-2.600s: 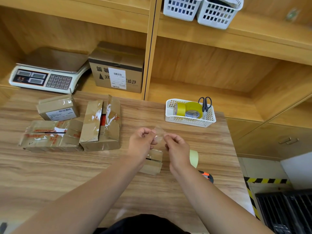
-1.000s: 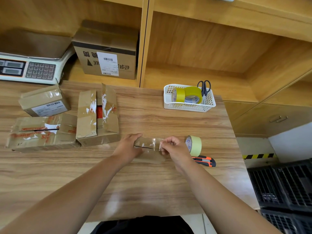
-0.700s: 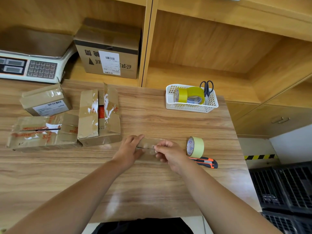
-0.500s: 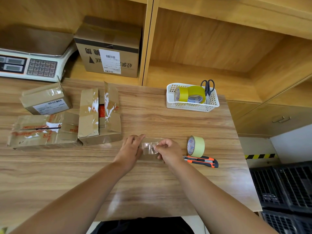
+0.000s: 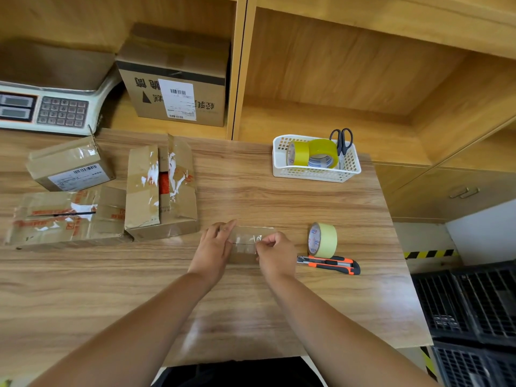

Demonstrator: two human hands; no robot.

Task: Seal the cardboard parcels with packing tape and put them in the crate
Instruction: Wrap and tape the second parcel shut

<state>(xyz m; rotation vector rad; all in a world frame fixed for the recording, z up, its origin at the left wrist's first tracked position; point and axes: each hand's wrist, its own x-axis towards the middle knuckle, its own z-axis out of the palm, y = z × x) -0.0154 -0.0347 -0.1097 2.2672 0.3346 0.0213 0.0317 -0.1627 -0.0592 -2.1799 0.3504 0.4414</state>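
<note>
- Now both forearms reach forward over the wooden table (image 5: pixel 111 289), and the hands sit close together near its middle.
- The left hand (image 5: pixel 215 247) lies flat with straight fingers, pressing on the left end of the small parcel (image 5: pixel 243 256).
- The right hand (image 5: pixel 276 252) is curled, its thumb and fingertips pinching the tape strip (image 5: pixel 257 238) over the parcel's right part.
- The small parcel is brown cardboard and lies flat on the table between the hands, with the clear, glossy tape strip running along its top.
- A tape roll (image 5: pixel 322 239) stands on edge just right of the right hand, beside a utility knife (image 5: pixel 329 265). Black crates (image 5: pixel 460 303) sit beyond the table's right edge.
- Some 2.6 s ago both hands held the strip in the air above the parcel; now it is down on the cardboard. Over the last second the right hand has slid leftward from the parcel's right end.
</note>
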